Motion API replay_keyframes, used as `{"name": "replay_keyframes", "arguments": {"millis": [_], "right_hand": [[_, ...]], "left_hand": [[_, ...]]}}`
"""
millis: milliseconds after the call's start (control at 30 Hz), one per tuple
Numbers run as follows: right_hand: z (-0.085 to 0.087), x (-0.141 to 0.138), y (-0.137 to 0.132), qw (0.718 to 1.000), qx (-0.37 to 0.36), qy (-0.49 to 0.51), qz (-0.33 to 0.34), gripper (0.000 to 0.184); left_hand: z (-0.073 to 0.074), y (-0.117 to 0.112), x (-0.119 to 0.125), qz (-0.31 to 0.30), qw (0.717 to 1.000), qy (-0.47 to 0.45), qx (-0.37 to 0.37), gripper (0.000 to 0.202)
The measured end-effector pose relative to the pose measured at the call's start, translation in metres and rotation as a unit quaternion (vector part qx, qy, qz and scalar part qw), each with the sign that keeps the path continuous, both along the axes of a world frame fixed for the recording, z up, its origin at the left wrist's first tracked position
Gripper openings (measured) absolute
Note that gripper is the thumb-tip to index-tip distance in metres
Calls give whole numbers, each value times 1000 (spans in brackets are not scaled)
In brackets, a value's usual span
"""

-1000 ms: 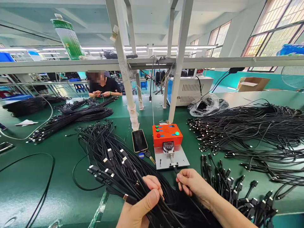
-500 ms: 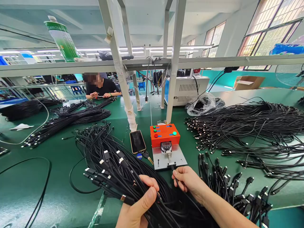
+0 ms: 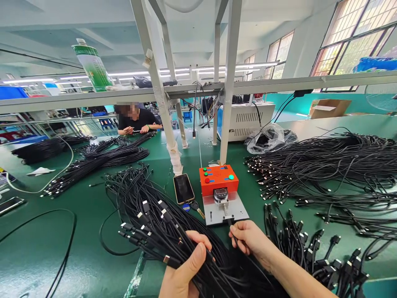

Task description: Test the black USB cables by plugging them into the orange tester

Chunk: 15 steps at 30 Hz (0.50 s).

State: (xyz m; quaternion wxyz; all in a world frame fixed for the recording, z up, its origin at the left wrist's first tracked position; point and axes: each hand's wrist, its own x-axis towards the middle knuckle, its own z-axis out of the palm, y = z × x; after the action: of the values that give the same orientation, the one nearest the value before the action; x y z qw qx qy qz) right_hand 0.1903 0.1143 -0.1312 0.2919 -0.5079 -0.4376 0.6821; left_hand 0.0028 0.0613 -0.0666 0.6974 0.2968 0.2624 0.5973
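My left hand (image 3: 190,263) is closed around a thick bundle of black cables (image 3: 167,236), their plugs with bright metal tips fanning out to the left. Between the thumb and fingers of my right hand (image 3: 248,240) is a single black cable (image 3: 233,236). Its end meets the front edge of a metal plate (image 3: 214,212), where the plug itself is hard to make out. On that plate sit a round digital gauge (image 3: 221,195) and an orange box (image 3: 219,180) with green and red buttons.
A phone (image 3: 183,188) and a key (image 3: 198,209) lie left of the plate. Cable piles rest at right (image 3: 322,161), front right (image 3: 310,248) and back left (image 3: 105,159). Frame posts (image 3: 230,82) rise behind the box. A co-worker (image 3: 136,120) sits across the table.
The whole view has shifted, so everything appears slightly right and lower. Both hands keep their grips, and the cable in my right hand stays at the plate's front edge.
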Motion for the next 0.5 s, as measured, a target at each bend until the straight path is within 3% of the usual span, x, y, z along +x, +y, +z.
{"name": "replay_keyframes", "arguments": {"millis": [200, 333, 400, 467, 500], "right_hand": [[3, -5, -1, 1000, 5, -8, 5, 33], [33, 24, -8, 990, 29, -118, 74, 30], [57, 49, -16, 952, 112, -278, 54, 31], [82, 67, -26, 857, 225, -461, -59, 31], [93, 68, -33, 817, 272, -500, -89, 32]], "left_hand": [[9, -7, 3, 31, 999, 24, -24, 17], [29, -17, 12, 103, 986, 93, -94, 8], [38, -19, 18, 123, 979, 118, -109, 10], [43, -20, 24, 130, 978, 123, -105, 10], [44, -20, 27, 132, 978, 124, -102, 11]]}}
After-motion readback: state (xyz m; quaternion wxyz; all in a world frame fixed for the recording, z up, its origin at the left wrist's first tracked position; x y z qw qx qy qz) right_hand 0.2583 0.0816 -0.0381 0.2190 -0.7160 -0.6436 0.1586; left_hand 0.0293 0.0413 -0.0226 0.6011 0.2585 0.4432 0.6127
